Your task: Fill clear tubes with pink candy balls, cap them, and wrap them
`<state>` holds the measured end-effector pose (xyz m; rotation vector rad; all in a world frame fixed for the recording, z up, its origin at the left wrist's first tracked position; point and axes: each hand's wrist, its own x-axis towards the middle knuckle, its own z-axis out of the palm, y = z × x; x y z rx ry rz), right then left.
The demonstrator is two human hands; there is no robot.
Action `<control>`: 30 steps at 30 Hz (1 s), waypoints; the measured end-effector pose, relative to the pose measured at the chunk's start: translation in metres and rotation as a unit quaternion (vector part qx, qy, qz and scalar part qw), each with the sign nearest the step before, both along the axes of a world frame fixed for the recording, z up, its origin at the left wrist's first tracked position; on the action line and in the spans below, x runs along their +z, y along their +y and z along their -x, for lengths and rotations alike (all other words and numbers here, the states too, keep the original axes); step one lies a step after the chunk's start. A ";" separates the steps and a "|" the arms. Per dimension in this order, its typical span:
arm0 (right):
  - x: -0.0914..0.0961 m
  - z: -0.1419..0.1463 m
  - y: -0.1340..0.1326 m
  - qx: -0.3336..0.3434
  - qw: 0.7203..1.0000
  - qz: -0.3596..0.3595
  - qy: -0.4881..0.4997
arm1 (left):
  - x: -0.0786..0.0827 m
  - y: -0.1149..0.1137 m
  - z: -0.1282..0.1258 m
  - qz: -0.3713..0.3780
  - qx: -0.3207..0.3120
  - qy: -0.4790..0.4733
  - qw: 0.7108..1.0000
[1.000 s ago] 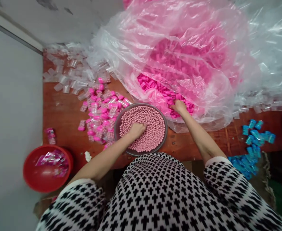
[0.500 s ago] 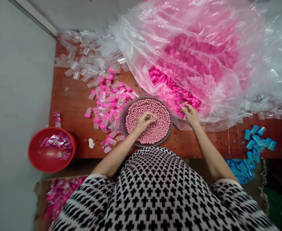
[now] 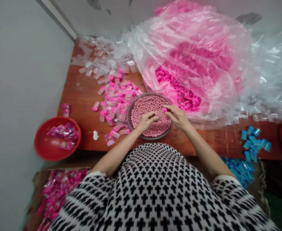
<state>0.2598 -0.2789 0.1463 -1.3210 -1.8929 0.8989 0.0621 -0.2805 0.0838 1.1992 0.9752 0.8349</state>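
Note:
A round metal bowl (image 3: 131, 109) full of small pink candy balls (image 3: 148, 107) sits on the wooden table (image 3: 83, 96) in front of me. My left hand (image 3: 147, 120) hovers over the balls, fingers curled around a small clear container that I can barely make out. My right hand (image 3: 177, 116) is beside it over the bowl's right side, pinching a pink cap (image 3: 164, 110). The two hands nearly touch. Behind the bowl, a big clear plastic bag (image 3: 203, 51) spills pink caps (image 3: 184, 96).
Filled pink-capped containers (image 3: 117, 96) lie in a heap left of the bowl, empty clear ones (image 3: 97, 64) behind them. A red basin (image 3: 47, 147) with wrapped packets sits at lower left, above a cardboard box of pink packets (image 3: 56, 189). Blue caps (image 3: 255, 141) lie at the right.
My right hand has left the bag of pink caps and come over the bowl with a cap. My left hand has lifted out of the balls and met it.

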 end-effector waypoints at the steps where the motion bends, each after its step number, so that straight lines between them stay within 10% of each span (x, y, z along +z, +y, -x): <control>1: 0.001 0.000 -0.001 0.003 1.000 -0.003 -0.005 | -0.002 -0.001 0.004 -0.021 0.000 0.024 0.999; 9: -0.017 -0.012 -0.014 -0.046 0.999 0.017 0.002 | -0.047 0.009 -0.002 -0.130 -0.081 0.403 0.902; 14: -0.024 -0.017 -0.023 -0.065 0.997 0.035 -0.015 | -0.058 0.011 -0.025 -0.147 -0.076 0.339 0.926; 21: -0.031 -0.024 -0.018 -0.098 0.991 0.072 0.048 | -0.040 0.004 -0.006 -0.040 -0.006 0.011 0.999; 30: -0.013 -0.004 -0.003 0.033 0.995 -0.076 -0.053 | -0.010 0.000 -0.003 -0.108 -0.019 0.033 0.993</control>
